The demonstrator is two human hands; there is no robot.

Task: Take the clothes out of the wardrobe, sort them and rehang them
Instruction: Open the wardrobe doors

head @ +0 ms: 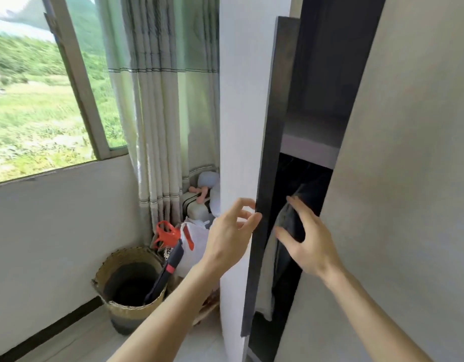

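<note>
The wardrobe stands partly open, its left door (pixel 267 158) edge-on to me and its pale right door (pixel 398 178) filling the right side. My left hand (pixel 229 231) hovers at the dark edge of the left door, fingers loosely spread with the tips at that edge. In the narrow gap hangs a dark garment (pixel 291 223) below a shelf (pixel 309 147). My right hand (pixel 308 239) reaches into the gap with straight fingers lying against the dark garment. A paler garment (pixel 267 283) hangs beside it. Most of the wardrobe's inside is hidden.
A woven basket (pixel 131 286) holding a dark tool with a red clip stands on the floor at the left, by a white bag (pixel 194 244). A curtain (pixel 157 105) and window (pixel 37 95) fill the left. Soft toys and a box sit in the corner.
</note>
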